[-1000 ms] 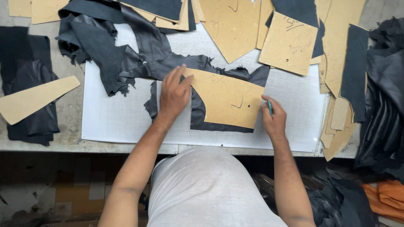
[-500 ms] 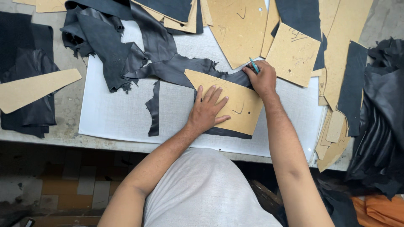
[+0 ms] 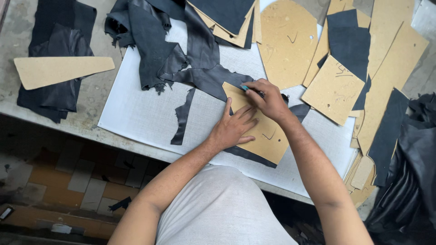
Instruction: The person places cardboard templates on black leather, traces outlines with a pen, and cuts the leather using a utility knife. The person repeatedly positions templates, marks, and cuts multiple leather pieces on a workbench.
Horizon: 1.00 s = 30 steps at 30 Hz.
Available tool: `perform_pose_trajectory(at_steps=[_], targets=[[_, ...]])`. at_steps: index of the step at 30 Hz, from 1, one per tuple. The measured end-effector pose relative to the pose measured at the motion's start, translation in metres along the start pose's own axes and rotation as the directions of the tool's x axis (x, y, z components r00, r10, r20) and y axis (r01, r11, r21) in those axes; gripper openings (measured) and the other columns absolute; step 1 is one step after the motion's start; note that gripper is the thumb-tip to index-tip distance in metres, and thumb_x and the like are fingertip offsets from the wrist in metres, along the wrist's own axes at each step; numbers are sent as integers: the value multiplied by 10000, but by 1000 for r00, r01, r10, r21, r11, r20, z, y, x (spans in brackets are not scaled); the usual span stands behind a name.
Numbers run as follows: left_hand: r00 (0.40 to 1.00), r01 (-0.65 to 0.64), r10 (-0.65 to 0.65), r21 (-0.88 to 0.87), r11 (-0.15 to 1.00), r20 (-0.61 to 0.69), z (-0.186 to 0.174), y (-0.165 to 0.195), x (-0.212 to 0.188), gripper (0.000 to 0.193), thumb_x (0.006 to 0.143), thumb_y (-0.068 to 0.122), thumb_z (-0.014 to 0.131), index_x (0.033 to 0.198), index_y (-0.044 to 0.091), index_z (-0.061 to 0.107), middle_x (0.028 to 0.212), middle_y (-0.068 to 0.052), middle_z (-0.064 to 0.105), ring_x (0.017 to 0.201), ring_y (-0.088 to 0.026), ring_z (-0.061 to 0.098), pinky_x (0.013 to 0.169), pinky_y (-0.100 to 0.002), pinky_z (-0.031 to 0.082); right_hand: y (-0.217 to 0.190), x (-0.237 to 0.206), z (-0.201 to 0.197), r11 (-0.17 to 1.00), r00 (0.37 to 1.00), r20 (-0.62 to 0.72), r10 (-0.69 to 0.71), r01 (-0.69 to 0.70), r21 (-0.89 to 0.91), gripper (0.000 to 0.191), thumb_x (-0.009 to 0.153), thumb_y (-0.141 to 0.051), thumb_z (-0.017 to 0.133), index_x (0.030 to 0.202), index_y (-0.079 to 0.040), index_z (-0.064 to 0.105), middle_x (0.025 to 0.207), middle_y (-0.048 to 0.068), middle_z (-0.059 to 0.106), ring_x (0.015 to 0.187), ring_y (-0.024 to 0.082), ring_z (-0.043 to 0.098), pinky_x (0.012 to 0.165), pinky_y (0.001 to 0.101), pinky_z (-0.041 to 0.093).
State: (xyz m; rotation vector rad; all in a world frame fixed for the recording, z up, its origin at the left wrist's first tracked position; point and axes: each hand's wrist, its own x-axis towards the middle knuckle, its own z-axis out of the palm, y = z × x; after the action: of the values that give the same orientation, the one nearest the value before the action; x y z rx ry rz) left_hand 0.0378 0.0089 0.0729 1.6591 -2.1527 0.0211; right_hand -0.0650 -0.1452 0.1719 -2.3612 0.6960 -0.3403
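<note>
Left hand (image 3: 235, 127) flat on template (image 3: 268, 136); right hand (image 3: 271, 100) grips pen (image 3: 247, 88).

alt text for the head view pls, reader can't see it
Seen from above, a person's left hand presses a tan cardboard template flat onto dark leather on a white cutting board, while the right hand runs a teal-handled tool along the template's upper edge. More tan templates and leather scraps cover the bench around them.

Tan cardboard pattern (image 3: 265, 131) lies flat on black leather (image 3: 209, 81); teal-handled knife (image 3: 249, 89) at its corner.
</note>
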Motion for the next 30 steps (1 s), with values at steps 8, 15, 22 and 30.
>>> perform_pose_trajectory(at_steps=[8,15,22,30], targets=[[1000,17,-17,1,1000,-20,0,-39,-23,658,845,724,602,1346,301,650,1530,4,490,1485,-174,356,1214,-712,126,-42,115,33,825,866,392,-311,451,-341,147,899,-126,738,1041,-88,736,1035,32,682,998,271,609,879,399,523],[999,50,-50,-47,998,-4,-1,-59,-48,642,836,701,628,1341,306,653,1522,16,500,1469,-178,365,1219,-711,134,-29,147,65,657,681,534,-502,701,-277,214,853,-99,746,1064,-124,773,993,1,663,996,229,589,894,369,528],[998,56,-55,-44,997,21,2,-42,-47,638,843,708,628,1341,310,653,1523,22,504,1472,-184,368,1230,-695,140,0,143,45,652,709,537,-456,677,-340,329,805,-65,746,1121,-148,788,989,-19,677,952,231,594,850,350,551],[998,63,-63,-9,998,-4,3,-26,-50,658,833,726,616,1338,306,653,1495,6,517,1459,-196,385,1220,-699,121,-27,70,66,971,967,231,-108,152,-185,214,910,-121,739,1122,-97,762,1022,69,700,945,261,672,824,392,553]])
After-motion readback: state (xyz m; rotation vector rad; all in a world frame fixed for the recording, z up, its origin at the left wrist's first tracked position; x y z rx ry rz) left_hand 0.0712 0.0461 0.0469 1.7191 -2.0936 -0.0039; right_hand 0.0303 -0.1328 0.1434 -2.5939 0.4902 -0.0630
